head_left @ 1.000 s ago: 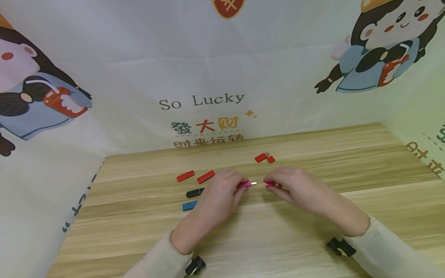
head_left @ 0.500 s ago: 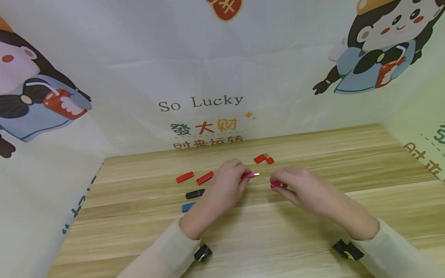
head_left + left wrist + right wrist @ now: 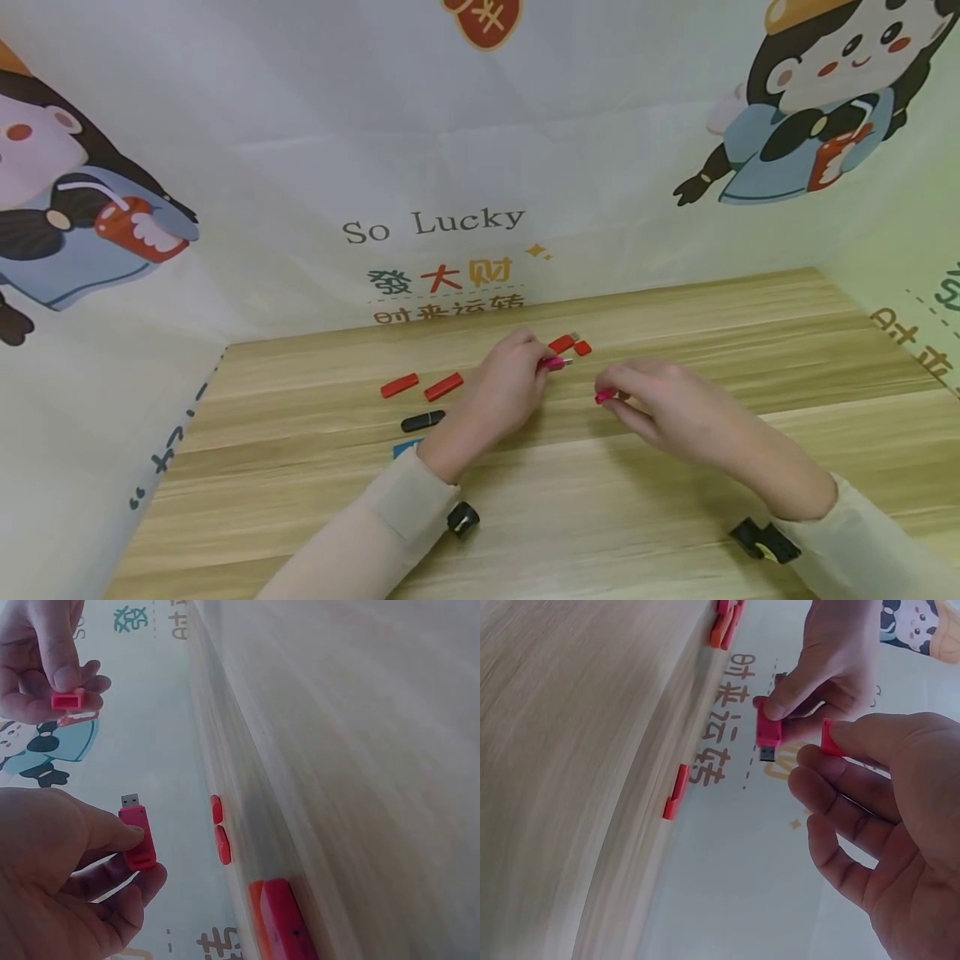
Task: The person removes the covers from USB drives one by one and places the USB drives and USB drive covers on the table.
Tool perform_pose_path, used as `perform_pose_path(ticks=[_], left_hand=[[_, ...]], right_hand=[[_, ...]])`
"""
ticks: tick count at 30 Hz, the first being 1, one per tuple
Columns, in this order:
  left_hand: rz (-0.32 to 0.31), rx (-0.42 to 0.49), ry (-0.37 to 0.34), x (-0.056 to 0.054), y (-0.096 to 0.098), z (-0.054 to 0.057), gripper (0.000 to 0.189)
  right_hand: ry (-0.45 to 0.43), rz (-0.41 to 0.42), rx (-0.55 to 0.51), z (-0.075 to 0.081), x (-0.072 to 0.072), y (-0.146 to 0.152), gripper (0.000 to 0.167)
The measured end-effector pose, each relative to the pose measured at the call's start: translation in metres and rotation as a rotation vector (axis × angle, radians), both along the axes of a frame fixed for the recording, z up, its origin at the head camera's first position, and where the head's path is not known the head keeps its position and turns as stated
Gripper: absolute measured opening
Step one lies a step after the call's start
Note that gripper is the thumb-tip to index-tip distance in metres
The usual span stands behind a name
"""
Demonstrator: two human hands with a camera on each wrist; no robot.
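In the head view my left hand point(image 3: 510, 387) pinches a pink USB stick point(image 3: 553, 364), its metal plug bare and pointing right. The left wrist view shows this stick between thumb and fingers, above the table. Farther right, my right hand point(image 3: 660, 408) pinches the small pink cap point(image 3: 604, 397) between thumb and fingertips, its hollow end visible in the left wrist view. Stick and cap are apart. Just behind the left fingertips lie a red USB stick point(image 3: 561, 343) with its plug bare and a red cap point(image 3: 583, 347) beside it.
Two red USB sticks point(image 3: 399, 385) lie left of my left hand on the wooden table point(image 3: 750, 350). Nearer me are a black USB stick point(image 3: 422, 421) and a blue one point(image 3: 405, 448), partly hidden by the left forearm. A printed cloth point(image 3: 637, 250) stands behind the table.
My left hand has moved away from me and right with the pink USB stick, up to the red stick. My right hand has shifted slightly right with the cap, widening the gap between them.
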State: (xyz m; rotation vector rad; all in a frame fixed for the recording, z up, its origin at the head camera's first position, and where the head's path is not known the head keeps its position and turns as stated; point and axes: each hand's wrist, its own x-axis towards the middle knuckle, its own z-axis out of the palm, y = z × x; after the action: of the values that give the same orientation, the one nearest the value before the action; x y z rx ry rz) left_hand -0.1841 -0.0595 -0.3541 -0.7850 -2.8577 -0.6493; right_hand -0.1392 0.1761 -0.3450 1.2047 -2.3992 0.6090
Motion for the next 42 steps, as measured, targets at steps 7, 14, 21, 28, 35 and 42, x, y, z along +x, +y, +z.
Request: perform_pose_path(ticks=[7,14,21,28,35,42], left_hand=[[0.016,-0.042,-0.02,-0.014,0.015,-0.004,0.013],[0.042,-0.005,-0.088,-0.028,0.027,-0.009,0.011],[0.052,-0.006,-0.145,-0.041,0.04,-0.014,0.009],[0.03,-0.028,-0.168,-0.048,0.051,-0.021,0.005],[0.042,-0.022,-0.227,-0.05,0.059,-0.027,0.014],[0.058,0.02,-0.201,-0.052,0.062,-0.029,0.012]], right_hand=[[0.028,-0.023,0.03,0.002,0.002,0.005,0.02],[0.051,-0.001,0.038,0.002,0.002,0.007,0.021],[0.083,0.017,0.033,-0.001,0.002,0.008,0.021],[0.074,0.018,0.033,-0.003,0.004,0.007,0.02],[0.073,0.019,0.039,-0.005,0.005,0.009,0.018],[0.055,0.006,0.052,-0.006,0.005,0.012,0.019]])
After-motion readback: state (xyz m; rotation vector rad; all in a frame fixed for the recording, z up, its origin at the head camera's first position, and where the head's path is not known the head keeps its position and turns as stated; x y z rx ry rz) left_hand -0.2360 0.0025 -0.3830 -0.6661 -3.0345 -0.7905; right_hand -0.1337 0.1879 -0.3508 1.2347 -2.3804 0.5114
